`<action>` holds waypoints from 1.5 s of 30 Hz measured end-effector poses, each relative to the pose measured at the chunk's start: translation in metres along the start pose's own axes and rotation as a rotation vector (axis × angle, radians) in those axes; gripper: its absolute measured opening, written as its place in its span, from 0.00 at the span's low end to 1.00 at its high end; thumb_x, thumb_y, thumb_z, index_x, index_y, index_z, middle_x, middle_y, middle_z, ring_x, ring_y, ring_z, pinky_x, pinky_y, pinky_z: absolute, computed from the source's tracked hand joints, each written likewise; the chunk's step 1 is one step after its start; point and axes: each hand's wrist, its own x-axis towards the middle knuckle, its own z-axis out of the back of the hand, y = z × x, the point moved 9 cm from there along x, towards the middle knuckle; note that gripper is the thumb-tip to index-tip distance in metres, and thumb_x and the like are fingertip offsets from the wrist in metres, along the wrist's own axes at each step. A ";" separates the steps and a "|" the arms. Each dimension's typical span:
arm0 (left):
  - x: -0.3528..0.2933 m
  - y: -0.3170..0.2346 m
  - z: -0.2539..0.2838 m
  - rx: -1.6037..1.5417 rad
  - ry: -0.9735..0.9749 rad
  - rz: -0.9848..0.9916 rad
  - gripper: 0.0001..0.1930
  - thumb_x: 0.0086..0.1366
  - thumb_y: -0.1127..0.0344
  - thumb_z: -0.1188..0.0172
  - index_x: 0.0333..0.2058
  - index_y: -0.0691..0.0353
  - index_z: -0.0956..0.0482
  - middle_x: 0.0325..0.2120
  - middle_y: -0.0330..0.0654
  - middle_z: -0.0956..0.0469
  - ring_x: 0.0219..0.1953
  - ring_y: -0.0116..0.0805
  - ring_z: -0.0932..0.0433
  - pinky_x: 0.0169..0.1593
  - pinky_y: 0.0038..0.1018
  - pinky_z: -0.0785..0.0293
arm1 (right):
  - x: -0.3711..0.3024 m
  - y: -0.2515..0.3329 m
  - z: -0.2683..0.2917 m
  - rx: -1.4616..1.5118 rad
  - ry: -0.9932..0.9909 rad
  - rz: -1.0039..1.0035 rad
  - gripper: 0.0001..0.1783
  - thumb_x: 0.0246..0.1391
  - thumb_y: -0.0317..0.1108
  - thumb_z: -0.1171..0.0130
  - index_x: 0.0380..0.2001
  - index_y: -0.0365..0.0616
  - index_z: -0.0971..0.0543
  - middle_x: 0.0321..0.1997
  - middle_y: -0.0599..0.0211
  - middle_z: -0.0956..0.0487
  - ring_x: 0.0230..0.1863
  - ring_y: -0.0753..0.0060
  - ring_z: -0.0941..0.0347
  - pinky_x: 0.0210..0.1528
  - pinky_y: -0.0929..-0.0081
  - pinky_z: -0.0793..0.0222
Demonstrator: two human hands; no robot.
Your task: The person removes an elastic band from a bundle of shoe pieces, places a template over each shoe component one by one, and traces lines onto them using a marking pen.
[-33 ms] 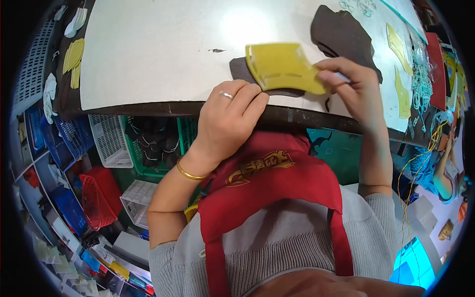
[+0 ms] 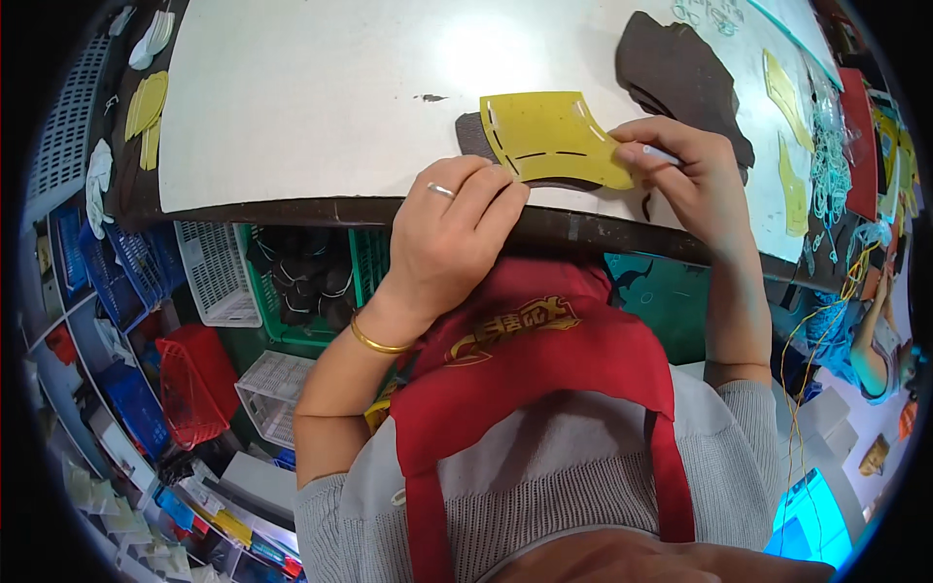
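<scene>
A yellow template with dark slots lies over a dark brown cut piece near the table's front edge. The brown piece shows past the template's left and near edges. My left hand, fingers curled, grips the near left corner of both; its fingertips are partly hidden. My right hand pinches the template's right edge between thumb and fingers. A pale, slim pen-like tool is tucked in that same hand.
A stack of dark brown pieces lies at the back right. Beyond it are more yellow templates and tangled pale green cords. Other yellow templates sit at the far left. Crates stand below the table.
The template has shifted from a blurred, lifted pose to a flatter, still one over the brown piece, its slots now distinct. My right hand has moved slightly; my left hand has barely moved.
</scene>
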 end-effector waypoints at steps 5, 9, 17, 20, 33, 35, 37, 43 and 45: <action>-0.006 0.004 -0.002 -0.044 -0.037 0.075 0.12 0.54 0.77 0.34 0.38 0.64 0.17 0.38 0.44 0.19 0.43 0.46 0.19 0.45 0.36 0.19 | 0.007 -0.001 -0.026 -0.096 0.122 0.025 0.11 0.60 0.34 0.35 0.42 0.39 0.15 0.31 0.56 0.15 0.30 0.67 0.18 0.37 0.74 0.24; -0.006 0.002 -0.003 -0.032 -0.018 0.081 0.13 0.55 0.77 0.35 0.41 0.66 0.16 0.40 0.46 0.18 0.43 0.46 0.19 0.45 0.35 0.18 | 0.011 -0.003 -0.029 -0.076 0.125 0.038 0.12 0.59 0.35 0.35 0.42 0.41 0.14 0.32 0.55 0.15 0.32 0.61 0.17 0.37 0.72 0.24; 0.007 -0.009 -0.014 0.199 0.256 0.083 0.17 0.57 0.74 0.39 0.46 0.63 0.17 0.42 0.41 0.20 0.44 0.41 0.22 0.42 0.30 0.19 | 0.017 -0.023 -0.010 -0.015 0.131 -0.044 0.11 0.58 0.35 0.33 0.42 0.42 0.14 0.33 0.57 0.14 0.35 0.66 0.14 0.40 0.74 0.23; 0.008 -0.012 -0.020 0.264 0.302 0.056 0.20 0.57 0.73 0.39 0.50 0.60 0.18 0.41 0.39 0.21 0.44 0.39 0.22 0.40 0.27 0.19 | 0.003 -0.026 0.000 -0.076 0.111 -0.132 0.08 0.57 0.25 0.35 0.40 0.36 0.15 0.34 0.65 0.14 0.39 0.80 0.18 0.44 0.79 0.24; 0.019 -0.045 -0.033 0.258 0.312 -0.066 0.22 0.57 0.72 0.42 0.51 0.72 0.20 0.41 0.48 0.24 0.45 0.44 0.23 0.48 0.34 0.21 | 0.000 0.016 0.025 -0.428 -0.236 0.320 0.10 0.59 0.40 0.34 0.39 0.47 0.16 0.36 0.66 0.17 0.32 0.59 0.19 0.36 0.64 0.24; 0.016 -0.046 -0.041 0.232 0.334 -0.025 0.21 0.56 0.72 0.42 0.47 0.80 0.22 0.42 0.52 0.23 0.45 0.45 0.22 0.48 0.34 0.21 | 0.003 0.050 0.024 -0.389 -0.228 0.474 0.14 0.65 0.45 0.42 0.38 0.46 0.16 0.36 0.66 0.17 0.32 0.58 0.20 0.37 0.61 0.25; 0.012 -0.050 -0.040 0.346 0.202 -0.067 0.17 0.60 0.69 0.45 0.43 0.76 0.19 0.44 0.55 0.24 0.45 0.47 0.23 0.50 0.34 0.22 | 0.012 0.069 0.000 -0.499 -0.120 0.612 0.19 0.69 0.48 0.50 0.37 0.46 0.17 0.36 0.63 0.17 0.33 0.54 0.21 0.36 0.59 0.27; 0.007 -0.052 -0.039 0.284 0.198 -0.033 0.21 0.63 0.62 0.46 0.50 0.71 0.21 0.45 0.56 0.24 0.46 0.51 0.23 0.53 0.40 0.21 | 0.045 0.080 -0.098 -0.335 0.571 0.386 0.18 0.67 0.48 0.46 0.34 0.45 0.19 0.32 0.58 0.17 0.30 0.50 0.20 0.34 0.57 0.27; 0.006 -0.051 -0.042 0.282 0.214 -0.024 0.23 0.63 0.61 0.46 0.51 0.71 0.21 0.44 0.56 0.24 0.46 0.52 0.23 0.53 0.41 0.21 | 0.054 0.080 -0.108 -0.392 0.492 0.481 0.15 0.66 0.46 0.43 0.34 0.46 0.18 0.29 0.59 0.18 0.30 0.51 0.19 0.33 0.58 0.26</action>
